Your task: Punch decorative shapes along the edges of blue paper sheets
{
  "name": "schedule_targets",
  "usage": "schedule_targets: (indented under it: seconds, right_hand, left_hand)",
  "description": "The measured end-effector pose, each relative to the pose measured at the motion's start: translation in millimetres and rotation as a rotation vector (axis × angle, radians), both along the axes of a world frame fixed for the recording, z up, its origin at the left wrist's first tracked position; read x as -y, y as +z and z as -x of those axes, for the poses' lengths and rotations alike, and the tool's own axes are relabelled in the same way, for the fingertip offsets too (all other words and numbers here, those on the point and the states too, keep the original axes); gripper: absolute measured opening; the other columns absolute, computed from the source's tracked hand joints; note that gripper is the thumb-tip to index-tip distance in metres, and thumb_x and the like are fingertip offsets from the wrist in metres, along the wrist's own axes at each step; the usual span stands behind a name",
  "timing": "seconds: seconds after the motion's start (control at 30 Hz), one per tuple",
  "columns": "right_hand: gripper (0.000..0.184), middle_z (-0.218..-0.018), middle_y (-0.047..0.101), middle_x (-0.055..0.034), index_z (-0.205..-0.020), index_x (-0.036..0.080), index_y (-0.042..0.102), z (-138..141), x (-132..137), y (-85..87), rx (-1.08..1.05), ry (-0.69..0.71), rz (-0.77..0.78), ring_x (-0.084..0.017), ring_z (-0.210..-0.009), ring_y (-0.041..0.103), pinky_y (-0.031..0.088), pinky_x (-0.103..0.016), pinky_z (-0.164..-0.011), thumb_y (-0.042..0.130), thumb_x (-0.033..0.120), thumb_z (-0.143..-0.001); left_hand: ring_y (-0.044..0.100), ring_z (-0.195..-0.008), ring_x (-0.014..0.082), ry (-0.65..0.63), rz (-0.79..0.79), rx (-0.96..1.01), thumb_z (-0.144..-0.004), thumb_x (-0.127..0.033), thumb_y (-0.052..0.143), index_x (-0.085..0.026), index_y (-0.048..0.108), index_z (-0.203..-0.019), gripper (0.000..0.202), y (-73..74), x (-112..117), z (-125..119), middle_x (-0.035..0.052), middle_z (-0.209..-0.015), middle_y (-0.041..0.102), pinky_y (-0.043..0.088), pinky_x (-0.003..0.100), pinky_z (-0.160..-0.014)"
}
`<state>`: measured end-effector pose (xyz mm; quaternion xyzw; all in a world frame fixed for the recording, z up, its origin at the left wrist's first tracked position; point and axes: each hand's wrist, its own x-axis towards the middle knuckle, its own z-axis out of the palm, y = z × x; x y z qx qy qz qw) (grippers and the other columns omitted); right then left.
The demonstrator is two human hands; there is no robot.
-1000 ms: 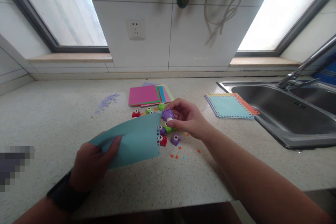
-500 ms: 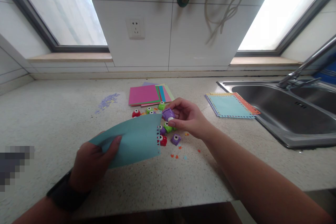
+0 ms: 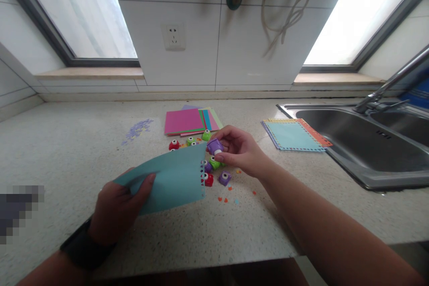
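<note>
My left hand (image 3: 115, 208) pinches the left end of a teal paper sheet (image 3: 172, 178), held above the speckled counter (image 3: 67, 152). Small punched holes run along the sheet's right edge. My right hand (image 3: 239, 149) grips a small purple paper punch (image 3: 214, 145) at the sheet's upper right corner. Under and beside the sheet lie several little punches, among them a red punch (image 3: 173, 145), a green punch (image 3: 206, 135) and a second purple punch (image 3: 224, 178).
A stack of coloured paper (image 3: 187, 121) lies behind the punches. Punched sheets (image 3: 293, 135) rest beside the steel sink (image 3: 368, 143) with its tap (image 3: 389, 85). Paper scraps (image 3: 137, 128) and confetti (image 3: 226, 199) dot the counter. A wall socket (image 3: 173, 37) is above.
Almost nothing has moved; the teal sheet and the purple punch shifted only slightly at the sheet's upper right corner.
</note>
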<state>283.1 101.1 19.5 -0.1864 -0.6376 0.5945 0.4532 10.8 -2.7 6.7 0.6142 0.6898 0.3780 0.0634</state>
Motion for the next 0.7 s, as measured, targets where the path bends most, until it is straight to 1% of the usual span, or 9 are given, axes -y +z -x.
schedule_targets:
  seconds: [0.13,0.27,0.33,0.4,0.5,0.6,0.7]
  right_hand:
    - [0.038,-0.084,0.060,0.0016,-0.095,0.020,0.061,1,1,1.3,-0.020,0.027,0.017,-0.008,-0.070,0.055,0.051,-0.022,-0.064,0.088,0.020,-0.068]
    - [0.039,-0.082,0.059,0.0024,-0.095,0.020,0.061,1,1,1.5,-0.006,0.034,0.039,-0.007,-0.068,0.055,0.051,-0.022,-0.064,0.088,0.020,-0.068]
    - [0.039,-0.079,0.057,0.0034,-0.095,0.019,0.061,1,1,0.8,0.021,0.018,0.051,-0.008,-0.067,0.054,0.050,-0.022,-0.063,0.088,0.022,-0.068]
    - [0.038,-0.076,0.055,0.0040,-0.095,0.019,0.061,1,0,-0.1,0.062,-0.001,0.066,-0.008,-0.067,0.054,0.050,-0.022,-0.063,0.088,0.025,-0.068]
    - [0.036,-0.077,0.056,0.0033,-0.097,0.018,0.063,2,-1,-0.8,0.138,-0.020,0.100,-0.008,-0.068,0.054,0.049,-0.023,-0.063,0.086,0.028,-0.071]
    - [0.032,-0.080,0.059,0.0015,-0.096,0.016,0.066,3,-1,-1.4,0.207,-0.021,0.119,-0.009,-0.070,0.056,0.049,-0.024,-0.065,0.084,0.028,-0.073]
    - [0.030,-0.083,0.062,0.0000,-0.096,0.015,0.068,4,-2,-3.4,0.253,-0.012,0.116,-0.010,-0.073,0.058,0.049,-0.025,-0.068,0.083,0.030,-0.075]
  left_hand:
    - [0.054,-0.042,0.0212,-0.010,-0.019,-0.003,-0.081,-0.047,0.059,-0.027,0.066,-0.058,0.031,-0.9,1,1,-0.0063,-0.031,0.026,0.041,0.030,-0.048]
    - [0.052,-0.041,0.0209,-0.024,-0.002,-0.012,-0.080,-0.050,0.060,-0.025,0.068,-0.059,0.034,-2.8,1,3,-0.0062,-0.031,0.028,0.039,0.030,-0.045]
    - [0.054,-0.042,0.0205,-0.045,0.015,-0.013,-0.081,-0.051,0.060,-0.025,0.066,-0.057,0.036,-4.5,1,5,-0.0051,-0.033,0.034,0.040,0.030,-0.044]
    - [0.057,-0.046,0.0199,-0.064,0.032,-0.010,-0.082,-0.051,0.060,-0.024,0.061,-0.053,0.040,-6.0,0,6,-0.0031,-0.039,0.046,0.043,0.030,-0.046]
    - [0.063,-0.053,0.0206,-0.095,0.044,0.026,-0.082,-0.053,0.060,-0.023,0.061,-0.059,0.038,-6.4,-3,7,-0.0007,-0.053,0.062,0.048,0.030,-0.050]
    - [0.065,-0.057,0.0215,-0.123,0.058,0.071,-0.081,-0.054,0.061,-0.023,0.063,-0.066,0.035,-5.4,-7,8,-0.0004,-0.061,0.068,0.050,0.030,-0.052]
    - [0.066,-0.059,0.0219,-0.105,0.078,0.109,-0.080,-0.054,0.063,-0.024,0.062,-0.067,0.033,-5.8,-10,8,-0.0006,-0.065,0.071,0.052,0.029,-0.054]
